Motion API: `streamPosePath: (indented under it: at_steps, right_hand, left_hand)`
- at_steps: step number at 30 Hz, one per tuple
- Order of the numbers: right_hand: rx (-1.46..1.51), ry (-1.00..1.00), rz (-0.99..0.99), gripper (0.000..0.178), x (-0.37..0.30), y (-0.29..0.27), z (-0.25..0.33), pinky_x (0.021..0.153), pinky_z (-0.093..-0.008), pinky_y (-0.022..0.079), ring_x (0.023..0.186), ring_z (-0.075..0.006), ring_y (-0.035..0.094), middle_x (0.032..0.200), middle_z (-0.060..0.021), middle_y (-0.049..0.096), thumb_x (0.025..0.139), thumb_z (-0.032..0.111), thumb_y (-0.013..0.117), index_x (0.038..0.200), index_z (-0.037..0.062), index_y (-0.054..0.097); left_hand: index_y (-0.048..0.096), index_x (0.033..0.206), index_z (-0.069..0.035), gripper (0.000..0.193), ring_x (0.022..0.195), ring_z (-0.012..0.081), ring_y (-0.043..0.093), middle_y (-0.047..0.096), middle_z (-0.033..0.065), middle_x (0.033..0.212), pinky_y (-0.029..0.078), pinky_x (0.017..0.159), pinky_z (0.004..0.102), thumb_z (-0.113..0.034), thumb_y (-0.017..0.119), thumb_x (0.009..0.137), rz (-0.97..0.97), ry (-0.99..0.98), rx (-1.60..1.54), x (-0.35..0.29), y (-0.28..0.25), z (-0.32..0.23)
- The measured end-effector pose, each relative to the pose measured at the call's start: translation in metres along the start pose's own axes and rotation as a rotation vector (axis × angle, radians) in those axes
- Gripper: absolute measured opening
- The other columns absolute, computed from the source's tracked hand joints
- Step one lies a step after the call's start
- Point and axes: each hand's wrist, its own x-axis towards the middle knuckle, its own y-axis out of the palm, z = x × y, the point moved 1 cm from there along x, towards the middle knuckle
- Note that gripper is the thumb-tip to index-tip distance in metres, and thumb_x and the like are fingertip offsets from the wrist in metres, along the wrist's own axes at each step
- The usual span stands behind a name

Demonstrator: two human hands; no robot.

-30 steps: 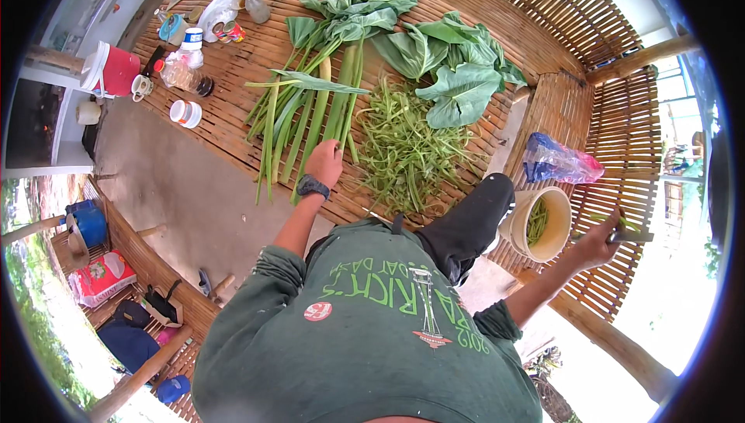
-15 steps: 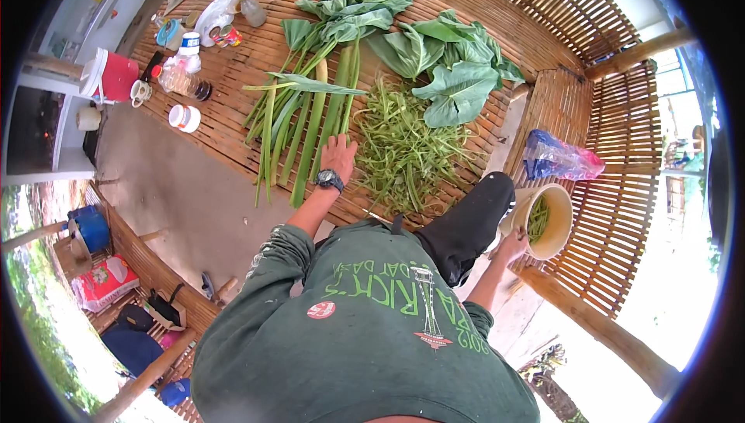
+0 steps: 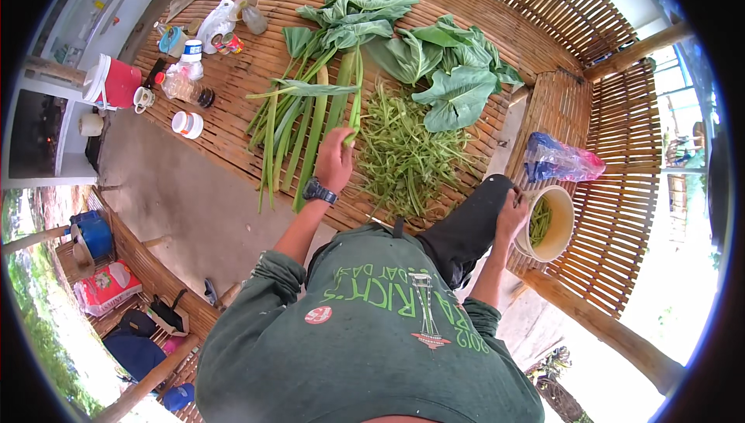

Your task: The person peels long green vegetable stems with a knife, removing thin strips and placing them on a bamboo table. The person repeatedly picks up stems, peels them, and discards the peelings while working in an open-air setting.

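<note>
My left hand [image 3: 334, 162] is closed on the lower end of a green leaf stalk [image 3: 356, 105], over the bamboo table. Beside it on the left lies a bundle of long green stalks [image 3: 312, 132], their broad leaves [image 3: 361, 15] toward the far side. To the right of that hand spreads a heap of stringy green peelings [image 3: 415, 151]. My right hand [image 3: 512, 216] is beside my right knee, next to the rim of a cream pail [image 3: 569, 221]; its fingers are curled, and what they hold, if anything, I cannot make out. Cut green pieces [image 3: 541, 220] lie inside the pail.
More big leaves [image 3: 458, 89] rest behind the peelings. A plastic bag [image 3: 563, 157] sits on the bamboo bench past the pail. At the table's left are a bottle [image 3: 182, 89], a white-lidded jar [image 3: 187, 124], a mug [image 3: 143, 98] and a red jug [image 3: 120, 84].
My left hand has come nearer and now grips a stalk's end, raising it a little. My right hand has moved up from the pail's near side toward my knee.
</note>
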Motion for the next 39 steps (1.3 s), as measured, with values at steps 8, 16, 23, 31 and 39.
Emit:
streamPosePath:
  at_steps: [8, 16, 23, 31, 39]
  right_hand:
    - [-0.02, -0.22, 0.197, 0.032, -0.025, 0.033, 0.077, 0.076, -0.0441, 0.052, 0.081, -0.0326, 0.067, 0.098, -0.0193, 0.069, 0.097, 0.021, 0.073, 0.121, -0.0003, 0.071]
    - [-0.029, -0.325, 0.416, 0.032, -0.057, 0.067, 0.105, 0.08, -0.0462, 0.053, 0.088, -0.0366, 0.066, 0.1, -0.02, 0.067, 0.094, 0.013, 0.073, 0.123, -0.0015, 0.069]
    - [-0.033, -0.324, 0.474, 0.037, -0.07, 0.071, 0.113, 0.083, -0.0441, 0.054, 0.09, -0.0352, 0.069, 0.106, -0.0204, 0.071, 0.096, 0.018, 0.073, 0.128, -0.0004, 0.068]
    - [0.005, -0.193, 0.506, 0.039, -0.065, 0.067, 0.124, 0.082, -0.0498, 0.052, 0.092, -0.0431, 0.068, 0.101, -0.0269, 0.071, 0.104, 0.027, 0.064, 0.132, -0.0013, 0.067]
    - [-0.032, -0.145, 0.587, 0.04, -0.064, 0.072, 0.126, 0.077, -0.0495, 0.052, 0.083, -0.0434, 0.068, 0.09, -0.027, 0.07, 0.107, 0.031, 0.061, 0.134, 0.0018, 0.065]
  left_hand:
    - [0.057, 0.138, -0.006, 0.036, 0.102, 0.0159, 0.071, 0.068, 0.008, 0.121, 0.059, 0.081, 0.0313, -0.006, 0.066, 0.103, 0.08, -0.427, -0.604, 0.011, -0.011, 0.001]
    - [0.05, 0.148, 0.003, 0.053, 0.073, 0.0136, 0.063, 0.07, 0.0096, 0.1, 0.05, 0.061, 0.0266, 0.0, 0.054, 0.096, 0.07, -0.918, -0.791, -0.002, -0.03, 0.03]
    - [0.058, 0.141, 0.001, 0.05, 0.06, 0.0071, 0.05, 0.064, 0.0038, 0.088, 0.039, 0.049, 0.0246, -0.003, 0.047, 0.092, 0.233, -0.595, -0.941, 0.024, -0.07, -0.063]
    - [0.069, 0.129, 0.0, 0.042, 0.103, 0.0421, 0.072, 0.075, 0.0259, 0.113, 0.056, 0.089, 0.0449, -0.022, 0.064, 0.094, 0.582, -0.5, 0.058, -0.016, -0.062, -0.022]
    - [0.068, 0.136, 0.001, 0.04, 0.105, 0.0237, 0.073, 0.077, 0.016, 0.118, 0.056, 0.091, 0.0347, -0.02, 0.072, 0.103, 0.227, -0.353, -0.232, -0.01, -0.065, -0.022]
